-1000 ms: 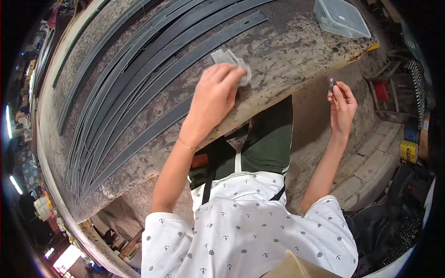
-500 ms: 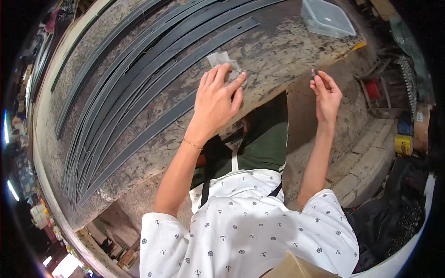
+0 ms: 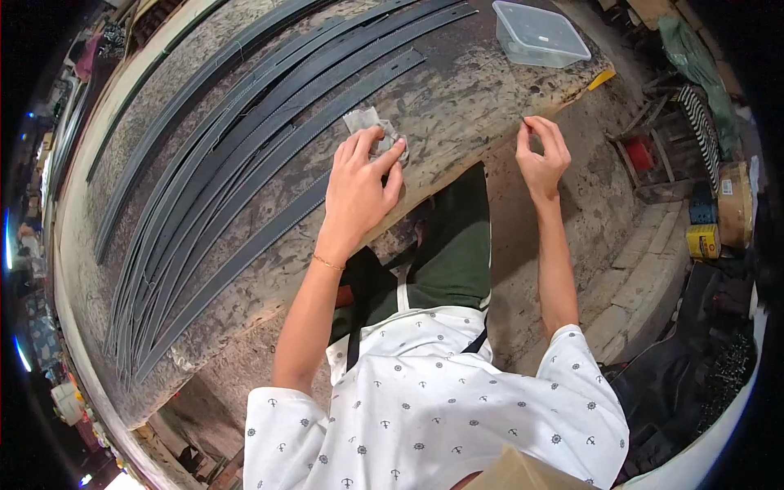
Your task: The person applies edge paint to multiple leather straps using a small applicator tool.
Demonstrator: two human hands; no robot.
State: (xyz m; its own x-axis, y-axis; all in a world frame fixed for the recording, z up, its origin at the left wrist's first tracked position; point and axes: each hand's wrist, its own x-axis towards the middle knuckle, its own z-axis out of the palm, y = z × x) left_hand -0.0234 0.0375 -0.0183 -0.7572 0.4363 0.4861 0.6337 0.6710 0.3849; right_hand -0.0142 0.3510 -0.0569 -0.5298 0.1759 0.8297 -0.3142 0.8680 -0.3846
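My left hand (image 3: 357, 189) rests on the worktop with its fingers apart, the fingertips touching a crumpled pale grey cloth or paper (image 3: 358, 120). Dark grey toothed strips (image 3: 371, 79), long and slightly bent, lie just beyond and to the left of this hand. My right hand (image 3: 545, 159) is raised off the front edge of the worktop, thumb and forefinger pinched together. Only a tiny dark tip shows at that pinch; what it belongs to is mostly hidden by the fingers.
A clear plastic tub (image 3: 543, 37) stands near the worktop's right end, by a yellow patch (image 3: 602, 78) on the corner. On the right are a wooden frame with a red object (image 3: 640, 153), a yellow tin (image 3: 702, 242) and a cardboard box (image 3: 736, 204).
The view has shifted a little. My right hand has turned and closed its pinch, so the small dark piece with a pinkish end is now mostly hidden. My left hand stays at the crumpled cloth.
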